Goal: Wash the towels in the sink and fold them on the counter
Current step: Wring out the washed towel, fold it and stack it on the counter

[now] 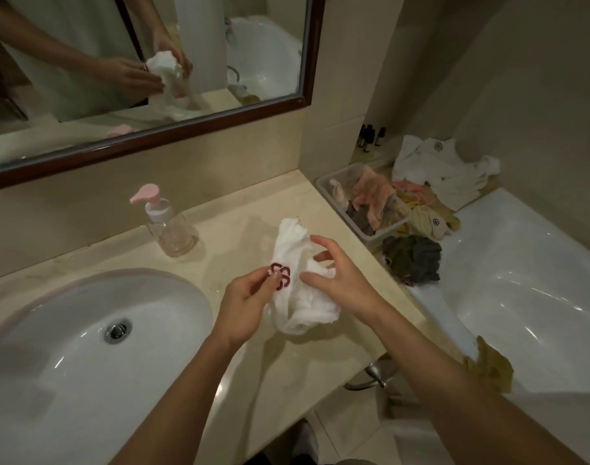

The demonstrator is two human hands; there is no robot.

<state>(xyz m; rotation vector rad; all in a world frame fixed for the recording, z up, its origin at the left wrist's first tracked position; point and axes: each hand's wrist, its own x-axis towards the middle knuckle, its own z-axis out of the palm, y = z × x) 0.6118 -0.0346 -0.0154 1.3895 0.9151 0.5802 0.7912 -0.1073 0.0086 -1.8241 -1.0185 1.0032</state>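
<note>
The bench carried the sink at eight o'clock. At centre, just right of the basin, the white towel hung bunched above the bench: soft, limp, probably damp and heavier for it, best taken by two corners. The left hand pinched it at the red emblem; the right hand, fingers spread, seemed only to touch its folds.

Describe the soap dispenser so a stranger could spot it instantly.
Start at the white sink, then look to the beige counter behind its right rim, below the mirror. The soap dispenser stands there alone: a clear bottle with a pink pump.
</note>
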